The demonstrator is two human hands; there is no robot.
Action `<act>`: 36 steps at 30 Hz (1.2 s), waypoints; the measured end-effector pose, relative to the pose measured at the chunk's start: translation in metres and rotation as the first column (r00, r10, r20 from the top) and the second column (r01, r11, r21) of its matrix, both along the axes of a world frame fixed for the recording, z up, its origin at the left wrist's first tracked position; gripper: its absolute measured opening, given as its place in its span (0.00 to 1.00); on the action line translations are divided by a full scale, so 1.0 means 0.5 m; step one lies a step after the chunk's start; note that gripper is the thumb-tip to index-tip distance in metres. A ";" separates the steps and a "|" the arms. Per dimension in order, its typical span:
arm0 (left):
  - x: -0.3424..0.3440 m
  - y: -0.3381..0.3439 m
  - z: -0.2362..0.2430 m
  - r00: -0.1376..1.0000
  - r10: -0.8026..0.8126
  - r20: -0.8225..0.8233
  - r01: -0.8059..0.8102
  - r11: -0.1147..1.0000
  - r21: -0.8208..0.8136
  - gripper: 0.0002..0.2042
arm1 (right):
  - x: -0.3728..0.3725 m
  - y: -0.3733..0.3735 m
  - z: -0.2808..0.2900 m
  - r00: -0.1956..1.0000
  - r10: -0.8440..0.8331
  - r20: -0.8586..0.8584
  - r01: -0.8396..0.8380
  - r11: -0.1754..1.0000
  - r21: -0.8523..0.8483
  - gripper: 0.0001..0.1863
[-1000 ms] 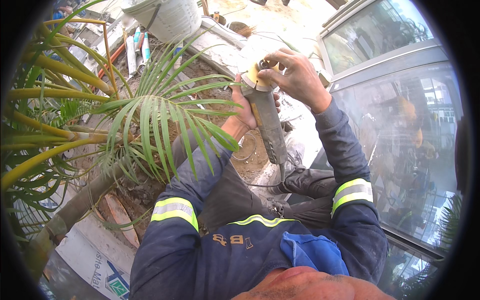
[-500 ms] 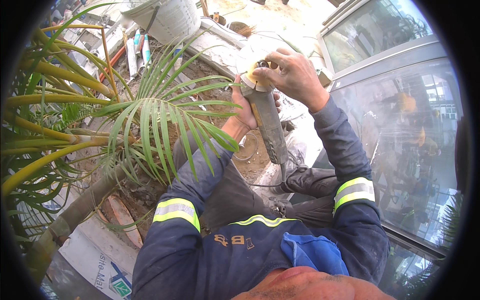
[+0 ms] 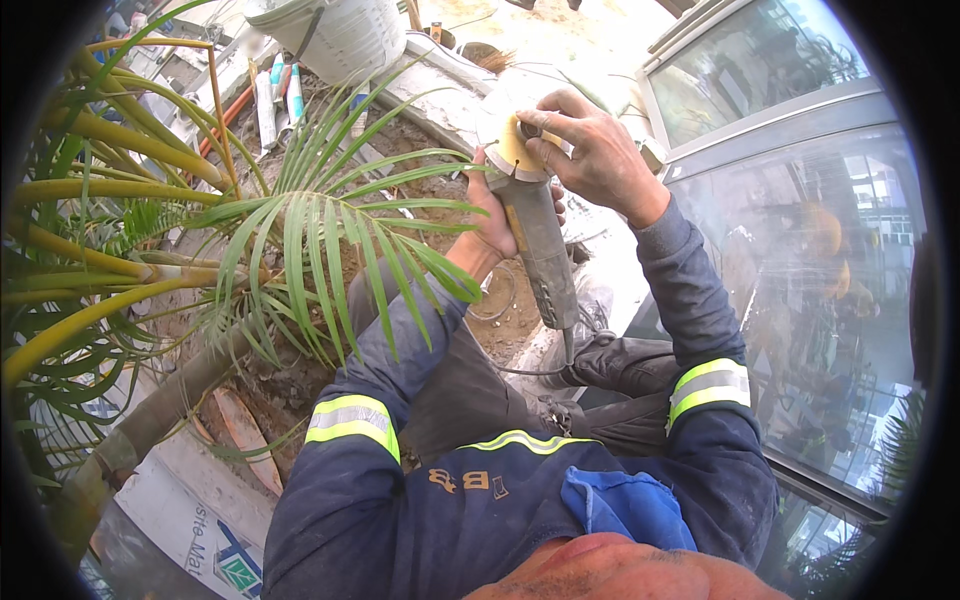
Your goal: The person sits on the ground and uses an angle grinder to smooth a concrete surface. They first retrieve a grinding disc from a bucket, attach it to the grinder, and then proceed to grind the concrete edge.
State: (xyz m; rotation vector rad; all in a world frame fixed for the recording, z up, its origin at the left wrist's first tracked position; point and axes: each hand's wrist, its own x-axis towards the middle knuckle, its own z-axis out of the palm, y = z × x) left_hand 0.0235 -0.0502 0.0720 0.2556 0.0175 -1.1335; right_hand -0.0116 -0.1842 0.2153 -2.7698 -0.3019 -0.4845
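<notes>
One glass panel (image 3: 800, 330) at right | palm (image 3: 110, 191) at left, fronds (image 3: 300, 225) overlapping left forearm (image 3: 385, 362) in view | grinder (image 3: 541, 250) held between, left hand (image 3: 489, 218) gripping its head end | yellow disc (image 3: 503, 150), dark ring (image 3: 530, 131) at centre pinched by right hand (image 3: 603, 155); advise steady body, light fingertips | disc edge near left hand; freest room looks ahead.

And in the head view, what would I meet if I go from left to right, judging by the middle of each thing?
Yellow-green palm stems → white bucket → left hand → angle grinder → right hand → large framed glass panel.
</notes>
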 end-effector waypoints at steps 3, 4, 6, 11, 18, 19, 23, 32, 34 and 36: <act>0.000 0.002 -0.001 1.000 0.001 -0.021 -0.001 1.000 -0.005 0.50 | 0.003 0.000 -0.002 1.000 0.010 -0.022 -0.010 1.000 0.025 0.13; 0.000 0.002 -0.002 0.999 0.001 -0.032 -0.001 1.000 -0.008 0.50 | 0.004 0.001 -0.003 1.000 0.008 -0.024 -0.007 1.000 0.027 0.13; 0.001 0.001 0.000 1.000 -0.001 -0.013 0.001 1.000 -0.003 0.50 | 0.004 0.004 -0.003 0.999 0.000 -0.032 0.001 1.000 0.025 0.14; 0.001 -0.001 -0.005 1.000 0.001 0.003 -0.001 1.000 -0.013 0.51 | 0.002 0.010 -0.005 0.999 -0.023 -0.047 0.029 0.993 0.116 0.13; 0.002 0.003 0.008 1.000 -0.003 0.004 0.003 1.000 -0.008 0.51 | 0.004 0.007 0.005 0.999 -0.026 -0.042 0.029 0.998 0.055 0.16; 0.001 0.004 0.010 1.000 -0.006 0.003 0.006 1.000 -0.008 0.51 | 0.003 0.007 0.003 0.999 -0.030 -0.037 0.032 0.998 0.051 0.16; 0.000 0.005 0.010 1.000 -0.020 -0.002 0.020 0.999 -0.027 0.50 | -0.005 0.022 0.013 0.989 -0.139 -0.058 0.139 0.990 -0.014 0.16; 0.004 0.006 0.012 1.000 -0.006 0.008 0.006 1.000 -0.003 0.50 | 0.003 0.006 0.015 1.000 0.025 -0.002 -0.025 0.998 0.065 0.12; 0.003 0.005 0.009 1.000 -0.016 0.019 0.017 1.000 -0.003 0.50 | 0.002 0.004 0.017 0.999 0.024 -0.025 -0.022 0.997 0.068 0.12; 0.001 0.003 0.014 1.000 -0.028 0.004 0.028 1.000 -0.002 0.50 | -0.001 -0.001 0.016 0.999 0.009 -0.050 -0.004 0.996 0.090 0.12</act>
